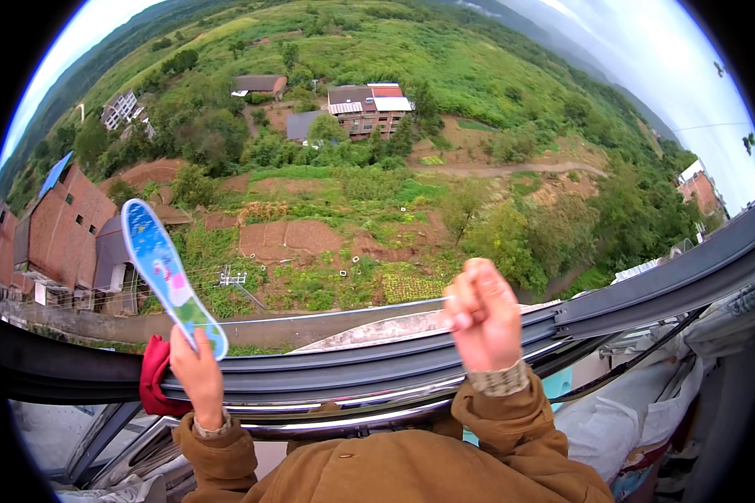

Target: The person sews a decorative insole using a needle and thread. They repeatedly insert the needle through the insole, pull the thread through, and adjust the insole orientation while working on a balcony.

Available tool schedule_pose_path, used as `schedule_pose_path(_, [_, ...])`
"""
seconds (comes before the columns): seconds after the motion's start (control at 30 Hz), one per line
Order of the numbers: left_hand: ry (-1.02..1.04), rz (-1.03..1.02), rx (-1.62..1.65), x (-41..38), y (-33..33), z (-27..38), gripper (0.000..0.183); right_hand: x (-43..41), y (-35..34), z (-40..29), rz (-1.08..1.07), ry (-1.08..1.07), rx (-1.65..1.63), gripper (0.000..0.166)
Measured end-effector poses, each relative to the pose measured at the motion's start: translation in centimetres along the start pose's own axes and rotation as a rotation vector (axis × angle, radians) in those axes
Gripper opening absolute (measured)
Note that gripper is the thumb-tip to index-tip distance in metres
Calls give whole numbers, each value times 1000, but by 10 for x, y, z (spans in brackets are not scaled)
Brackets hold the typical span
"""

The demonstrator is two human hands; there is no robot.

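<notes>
My left hand (195,371) grips the lower end of a shoe insole (163,264) with a white edge. Its face has a blue area at the top, a pink patch in the middle and green below. It stands nearly upright, tilted to the left, above the window frame rail (327,377). Beside my left wrist, a red cloth (156,377) hangs over the rail. My right hand (487,314) is raised to the right, apart from the insole, with fingers curled and fingertips together. No object shows in it; a thin thread or needle would be too fine to make out.
The dark metal rail runs across in front of my body and curves up at the right. Beyond it the ground drops to a road (258,333), garden plots and brick buildings (69,220). White sheeting (623,396) lies at the lower right, inside the rail.
</notes>
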State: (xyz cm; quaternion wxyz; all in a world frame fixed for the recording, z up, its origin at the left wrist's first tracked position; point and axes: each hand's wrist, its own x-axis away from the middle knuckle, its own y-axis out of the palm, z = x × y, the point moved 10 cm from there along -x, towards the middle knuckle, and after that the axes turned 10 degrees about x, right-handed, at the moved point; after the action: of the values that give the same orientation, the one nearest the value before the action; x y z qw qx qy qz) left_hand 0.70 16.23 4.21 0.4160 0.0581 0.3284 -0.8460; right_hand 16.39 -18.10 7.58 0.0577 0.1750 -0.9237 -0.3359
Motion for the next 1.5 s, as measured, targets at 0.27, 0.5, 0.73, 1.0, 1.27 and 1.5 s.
schedule_pose_path(0.27, [-8, 222, -250, -20, -63, -31, 21, 13, -148, -72, 345, -218, -312, 16])
schedule_pose_path(0.5, [-38, 227, -239, -25, -69, -37, 19, 28, -210, -95, 488, -278, -273, 18])
schedule_pose_path(0.73, [-85, 198, -115, -23, -60, -34, 19, 32, -216, -101, 550, -285, -203, 16])
schedule_pose_path(1.0, [-407, -329, 824, 34, 64, -4, 13, 23, -115, -64, 497, -346, 558, 20])
schedule_pose_path(1.27, [-548, -666, 1084, 82, 119, 81, 16, 37, 53, -3, -26, -528, 1383, 19])
schedule_pose_path(1.5, [-493, -641, 1086, 84, 107, 93, 15, 52, 107, 16, -283, -803, 1571, 25])
